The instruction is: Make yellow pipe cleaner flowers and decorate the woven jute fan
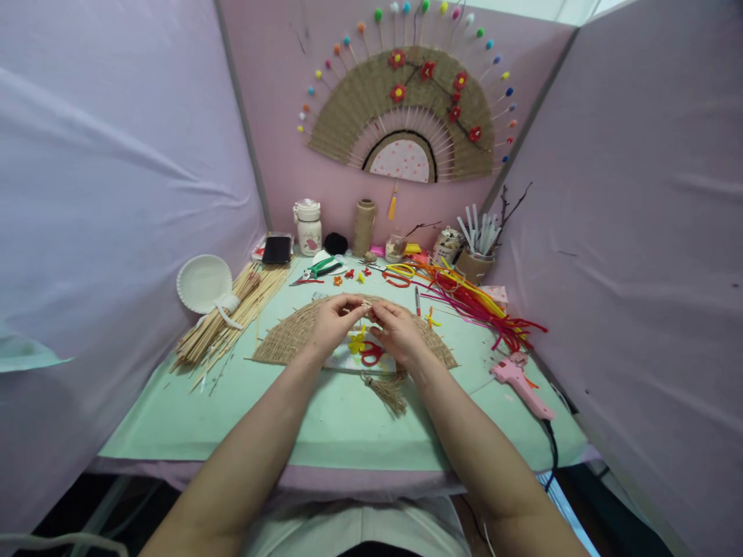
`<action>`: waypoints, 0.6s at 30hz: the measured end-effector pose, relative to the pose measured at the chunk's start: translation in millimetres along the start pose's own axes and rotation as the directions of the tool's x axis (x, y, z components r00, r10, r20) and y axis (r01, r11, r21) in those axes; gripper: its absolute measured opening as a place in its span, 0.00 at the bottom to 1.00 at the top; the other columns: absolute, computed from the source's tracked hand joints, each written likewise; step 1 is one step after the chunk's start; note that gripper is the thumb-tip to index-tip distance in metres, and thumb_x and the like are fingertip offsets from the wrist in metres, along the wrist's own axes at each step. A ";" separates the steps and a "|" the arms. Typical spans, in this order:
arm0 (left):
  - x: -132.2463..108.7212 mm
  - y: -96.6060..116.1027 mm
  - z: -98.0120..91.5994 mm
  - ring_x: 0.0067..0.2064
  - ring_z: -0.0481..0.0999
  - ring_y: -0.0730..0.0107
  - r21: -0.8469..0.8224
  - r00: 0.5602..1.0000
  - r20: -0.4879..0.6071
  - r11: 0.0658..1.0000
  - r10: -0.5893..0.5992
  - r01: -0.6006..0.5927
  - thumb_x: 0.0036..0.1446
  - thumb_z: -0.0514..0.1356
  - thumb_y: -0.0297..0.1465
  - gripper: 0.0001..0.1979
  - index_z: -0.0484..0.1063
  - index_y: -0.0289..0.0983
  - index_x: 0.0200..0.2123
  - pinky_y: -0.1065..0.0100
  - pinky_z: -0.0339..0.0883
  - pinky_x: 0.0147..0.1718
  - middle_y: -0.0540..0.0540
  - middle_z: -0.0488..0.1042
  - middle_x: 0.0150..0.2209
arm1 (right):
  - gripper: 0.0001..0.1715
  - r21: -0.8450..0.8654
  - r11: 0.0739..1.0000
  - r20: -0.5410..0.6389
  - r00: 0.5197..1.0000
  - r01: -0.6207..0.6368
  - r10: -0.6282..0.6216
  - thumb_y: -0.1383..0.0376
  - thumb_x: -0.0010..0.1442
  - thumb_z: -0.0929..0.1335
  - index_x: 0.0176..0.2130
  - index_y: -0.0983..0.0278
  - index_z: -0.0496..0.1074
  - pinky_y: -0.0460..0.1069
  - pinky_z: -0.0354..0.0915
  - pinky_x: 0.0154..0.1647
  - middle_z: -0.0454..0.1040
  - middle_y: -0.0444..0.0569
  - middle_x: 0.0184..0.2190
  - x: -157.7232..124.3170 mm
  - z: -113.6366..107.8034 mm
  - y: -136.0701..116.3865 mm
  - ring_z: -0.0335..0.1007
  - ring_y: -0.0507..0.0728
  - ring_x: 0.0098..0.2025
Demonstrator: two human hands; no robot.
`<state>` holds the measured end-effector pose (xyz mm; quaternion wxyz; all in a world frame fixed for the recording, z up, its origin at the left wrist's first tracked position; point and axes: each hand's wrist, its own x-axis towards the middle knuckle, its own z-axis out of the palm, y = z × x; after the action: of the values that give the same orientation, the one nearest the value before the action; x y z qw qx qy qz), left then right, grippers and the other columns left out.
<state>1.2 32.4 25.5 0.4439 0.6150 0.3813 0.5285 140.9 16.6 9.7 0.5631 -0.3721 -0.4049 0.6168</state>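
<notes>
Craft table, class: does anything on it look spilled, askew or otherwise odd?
Nothing looks plainly spilled or broken. Two spots look untidy: on the right, the pipe cleaners sprawl in a tangle; on the left, some thin sticks lie splayed at differing angles. The woven fan has a spiky, uneven outer edge.

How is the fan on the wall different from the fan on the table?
The wall fan hangs up, while the table fan lies under the left hand and right hand. The wall fan has colored balls around its outer edge; the table fan shows none. A yellow tassel hangs below the wall fan; a brown tassel lies by the table fan. Both are brownish and half-round.
</notes>
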 end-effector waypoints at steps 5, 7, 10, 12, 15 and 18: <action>0.4 -1.4 -0.1 0.32 0.73 0.69 0.002 1.000 -0.010 1.000 -0.016 0.016 0.46 0.64 0.37 0.11 0.75 0.35 0.29 0.68 0.65 0.33 0.46 0.76 0.30 | 0.14 0.007 1.000 0.002 1.000 -0.009 0.009 0.55 0.47 0.72 0.30 0.62 0.72 0.43 0.58 0.26 0.67 0.44 0.28 -0.1 -0.5 2.4 0.61 0.50 0.32; 0.7 -2.4 -0.3 0.32 0.73 0.69 0.002 1.000 -0.005 1.000 -0.012 0.012 0.46 0.64 0.37 0.10 0.75 0.35 0.29 0.68 0.65 0.34 0.46 0.76 0.30 | 0.14 0.015 1.000 -0.004 1.000 -0.016 0.016 0.55 0.46 0.72 0.30 0.62 0.73 0.43 0.58 0.25 0.67 0.45 0.28 -0.1 -0.2 2.4 0.61 0.51 0.32; 1.0 -3.4 -0.6 0.32 0.73 0.69 0.006 1.000 -0.005 1.000 -0.007 0.007 0.46 0.64 0.37 0.11 0.75 0.35 0.30 0.68 0.66 0.34 0.46 0.76 0.30 | 0.13 0.053 0.998 -0.021 0.999 -0.029 0.030 0.56 0.46 0.73 0.29 0.62 0.73 0.43 0.56 0.24 0.68 0.45 0.28 -0.1 0.7 1.6 0.61 0.51 0.31; 1.1 -3.7 -0.7 0.32 0.73 0.69 0.006 1.000 -0.004 1.000 -0.009 0.010 0.46 0.64 0.37 0.11 0.75 0.35 0.30 0.68 0.66 0.34 0.46 0.76 0.30 | 0.13 0.087 0.995 -0.022 0.999 -0.046 0.048 0.57 0.45 0.73 0.29 0.62 0.73 0.43 0.54 0.23 0.68 0.44 0.27 -0.2 1.5 0.9 0.60 0.50 0.30; 1.1 -4.1 -1.0 0.33 0.73 0.69 0.005 1.000 0.004 1.000 -0.015 0.015 0.46 0.64 0.36 0.11 0.75 0.34 0.31 0.69 0.66 0.35 0.45 0.77 0.31 | 0.12 0.126 0.989 -0.018 0.997 -0.074 0.077 0.58 0.44 0.74 0.28 0.62 0.73 0.42 0.53 0.23 0.67 0.43 0.27 -0.8 2.6 -0.3 0.59 0.49 0.30; 1.0 -4.2 -1.4 0.33 0.73 0.69 0.007 1.000 0.006 1.000 -0.016 0.016 0.46 0.64 0.36 0.11 0.75 0.34 0.31 0.68 0.66 0.35 0.45 0.77 0.32 | 0.12 0.134 0.987 -0.022 0.996 -0.083 0.087 0.58 0.44 0.74 0.27 0.62 0.73 0.42 0.53 0.23 0.66 0.42 0.26 -1.5 3.2 -1.0 0.59 0.48 0.30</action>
<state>0.0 34.9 21.9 0.4469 0.6151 0.3867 0.5219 138.4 14.9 11.9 0.5657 -0.3591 -0.3387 0.6606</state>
